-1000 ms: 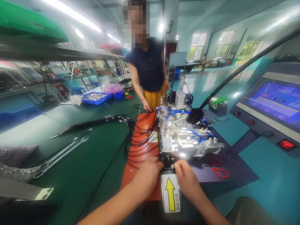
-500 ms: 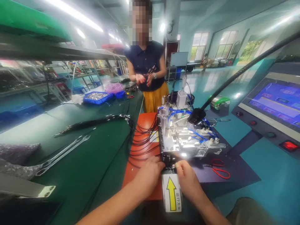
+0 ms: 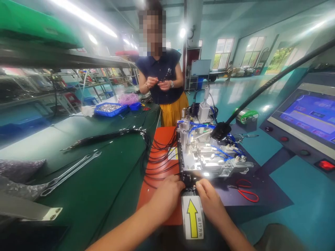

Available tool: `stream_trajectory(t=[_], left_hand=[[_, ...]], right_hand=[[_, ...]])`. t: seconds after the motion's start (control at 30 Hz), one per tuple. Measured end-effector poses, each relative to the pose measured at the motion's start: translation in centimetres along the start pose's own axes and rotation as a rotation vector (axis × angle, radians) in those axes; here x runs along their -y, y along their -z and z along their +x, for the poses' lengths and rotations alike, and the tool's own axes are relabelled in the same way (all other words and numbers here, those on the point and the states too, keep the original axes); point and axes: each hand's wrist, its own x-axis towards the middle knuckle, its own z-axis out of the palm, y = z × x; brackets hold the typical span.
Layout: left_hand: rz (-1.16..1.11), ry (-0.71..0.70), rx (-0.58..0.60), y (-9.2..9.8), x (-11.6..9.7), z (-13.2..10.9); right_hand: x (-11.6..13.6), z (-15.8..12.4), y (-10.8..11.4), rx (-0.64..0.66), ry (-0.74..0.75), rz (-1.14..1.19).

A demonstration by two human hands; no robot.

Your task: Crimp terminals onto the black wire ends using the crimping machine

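Note:
My left hand (image 3: 170, 193) is closed at the near end of the machine (image 3: 209, 153), its fingertips at the left side of the dark feed track (image 3: 188, 191). Across the track, my right hand (image 3: 210, 198) pinches at the right side. Whatever lies between the fingers of either hand is too small and hidden to name. Just below both hands is a white label with a yellow arrow (image 3: 193, 218). Several black cables (image 3: 159, 160) run from the machine's left edge across the orange board (image 3: 149, 191) beside my left hand.
Red-handled scissors (image 3: 247, 193) lie right of my right hand. Two wrenches (image 3: 72, 172) and a cable bundle (image 3: 104, 137) rest on the green table (image 3: 112, 181). A co-worker (image 3: 159, 76) stands behind the machine, holding dark cable pieces. A control screen (image 3: 311, 116) stands right; a black flexible arm (image 3: 251, 99) crosses above.
The co-worker's hands have come closer together around the cable pieces, and the co-worker leans slightly left. My own hands stay at the track with little visible movement.

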Motion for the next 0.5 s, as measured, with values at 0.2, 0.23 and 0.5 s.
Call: stream_trajectory(t=[0.2,0.23,0.5], left_hand=[[-0.015,-0.035,-0.022,-0.12,0.17,-0.02],[-0.017,-0.035,-0.026,-0.15,0.19,0.01],[-0.019,-0.012,0.039,0.24,-0.01,-0.38]], right_hand=[[0.11,-0.27,-0.31,-0.021,0.04,0.02],[0.11,-0.28,-0.36,-0.029,0.041,0.021],[-0.06,-0.07,-0.88,-0.072,0.008,0.017]])
